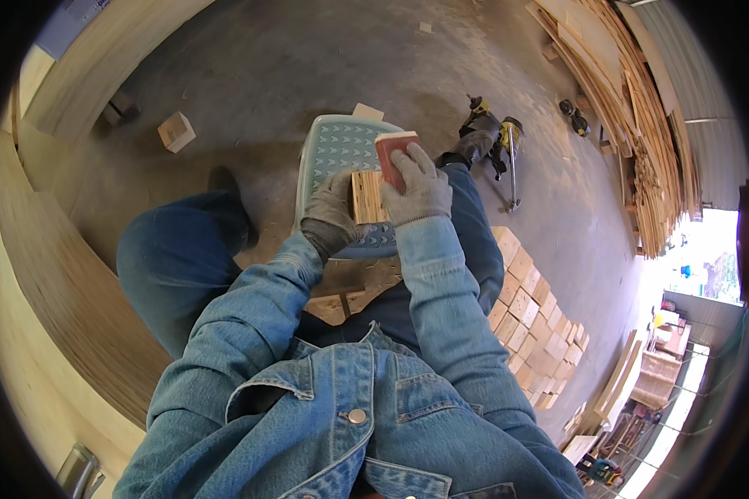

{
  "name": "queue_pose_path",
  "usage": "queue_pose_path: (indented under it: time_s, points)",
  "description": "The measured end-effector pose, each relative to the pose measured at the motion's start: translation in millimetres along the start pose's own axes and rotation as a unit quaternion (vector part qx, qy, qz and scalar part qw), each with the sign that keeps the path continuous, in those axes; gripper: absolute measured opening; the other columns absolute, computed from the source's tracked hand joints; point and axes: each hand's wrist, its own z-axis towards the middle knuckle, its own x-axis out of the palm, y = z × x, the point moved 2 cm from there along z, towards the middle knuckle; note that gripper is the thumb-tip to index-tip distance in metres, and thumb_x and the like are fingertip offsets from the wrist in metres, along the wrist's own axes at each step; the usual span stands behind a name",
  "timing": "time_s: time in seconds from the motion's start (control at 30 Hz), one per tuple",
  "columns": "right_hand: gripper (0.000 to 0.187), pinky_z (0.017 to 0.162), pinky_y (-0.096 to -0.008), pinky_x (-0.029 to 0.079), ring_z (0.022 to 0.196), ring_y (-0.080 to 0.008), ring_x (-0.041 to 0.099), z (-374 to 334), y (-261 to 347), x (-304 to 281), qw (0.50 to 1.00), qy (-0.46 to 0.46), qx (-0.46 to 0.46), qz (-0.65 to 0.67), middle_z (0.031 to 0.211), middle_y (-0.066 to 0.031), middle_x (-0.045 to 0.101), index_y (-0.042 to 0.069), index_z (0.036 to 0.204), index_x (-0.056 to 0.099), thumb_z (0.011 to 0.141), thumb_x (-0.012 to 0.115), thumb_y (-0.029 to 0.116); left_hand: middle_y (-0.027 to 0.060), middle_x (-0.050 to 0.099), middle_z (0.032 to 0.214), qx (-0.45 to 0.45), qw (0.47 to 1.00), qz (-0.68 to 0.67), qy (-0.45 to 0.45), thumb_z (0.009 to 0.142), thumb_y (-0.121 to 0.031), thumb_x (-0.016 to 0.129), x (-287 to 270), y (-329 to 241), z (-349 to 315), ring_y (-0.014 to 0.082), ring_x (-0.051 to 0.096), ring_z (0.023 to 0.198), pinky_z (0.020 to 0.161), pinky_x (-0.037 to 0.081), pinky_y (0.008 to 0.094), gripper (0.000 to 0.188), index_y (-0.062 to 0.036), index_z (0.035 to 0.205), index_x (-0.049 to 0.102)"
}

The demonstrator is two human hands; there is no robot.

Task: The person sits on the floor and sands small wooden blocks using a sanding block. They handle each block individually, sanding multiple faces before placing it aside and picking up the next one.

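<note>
My left hand, in a grey knit glove, is closed around a small wooden block with layered grain on its face. It holds the block over a pale blue-green plastic stool with a patterned top, between my legs. In my right hand, also gloved, is a red-brown sanding block with a pale edge. The fingers wrap its right side, and it is raised just above and right of the wooden block. Whether the two blocks touch cannot be made out.
Wooden blocks are stacked by my right leg. Yellow-black power tools and a hammer are near my right foot. One loose block lies at far left. Plywood sheets line the left; long boards are piled at right.
</note>
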Motion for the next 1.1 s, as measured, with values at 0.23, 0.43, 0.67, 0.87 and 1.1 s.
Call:
queue_pose_path:
  time_s: [0.23, 0.43, 0.67, 0.87, 1.1]
  points:
    - [0.062, 0.108, -0.051, 0.049, 0.126, -0.041, 0.061, -62, 2, -12, 1.0, -0.014, -0.017, 0.007, 0.152, -0.0168, 0.057, 0.014, 0.135, 0.069, 0.077, 0.083, 0.03, 0.0162, 0.054, 0.138, -0.006, 0.999, 0.036, -0.014, 0.061, -0.029, 0.096, 5, 6, -1, 0.0364, 0.055, 0.129, 0.114, 0.047, 0.0447, 0.102, -0.0125, 0.147, 0.043]
    - [0.068, 0.109, -0.0458, 0.052, 0.131, -0.0379, 0.062, -140, -20, -17, 0.991, -0.023, -0.053, 0.124, 0.151, -0.0205, 0.057, 0.007, 0.136, 0.068, 0.072, 0.089, 0.017, 0.0161, 0.051, 0.14, -0.018, 0.998, 0.056, 0.0, 0.063, -0.031, 0.093, 5, 5, -1, 0.0359, 0.052, 0.134, 0.116, 0.046, 0.0437, 0.102, -0.0127, 0.148, 0.041]
    - [0.067, 0.114, -0.0446, 0.049, 0.135, -0.0396, 0.059, -46, -37, 10, 0.97, -0.036, 0.004, 0.241, 0.147, -0.0229, 0.06, 0.002, 0.137, 0.067, 0.074, 0.088, 0.014, 0.0165, 0.054, 0.137, -0.001, 0.999, 0.039, -0.03, 0.06, -0.027, 0.096, 3, 1, 0, 0.037, 0.054, 0.129, 0.115, 0.046, 0.0444, 0.104, -0.0113, 0.148, 0.043]
    - [0.066, 0.11, -0.0326, 0.051, 0.13, -0.0226, 0.061, 4, -43, 28, 0.757, 0.079, 0.2, 0.617, 0.145, -0.0159, 0.062, -0.004, 0.151, 0.052, 0.092, 0.079, 0.003, 0.0173, 0.055, 0.137, 0.014, 0.999, 0.029, -0.036, 0.06, -0.027, 0.096, 1, 3, -3, 0.0383, 0.056, 0.128, 0.114, 0.046, 0.0458, 0.104, -0.0108, 0.148, 0.043]
    - [0.07, 0.108, -0.0322, 0.052, 0.131, -0.023, 0.061, -111, -80, 29, 0.762, 0.113, 0.257, 0.584, 0.145, -0.0167, 0.062, -0.005, 0.154, 0.047, 0.093, 0.079, 0.005, 0.0166, 0.052, 0.138, 0.019, 0.998, 0.036, -0.04, 0.069, -0.041, 0.089, 5, 9, 0, 0.0363, 0.053, 0.132, 0.117, 0.046, 0.0444, 0.094, -0.0134, 0.146, 0.044]
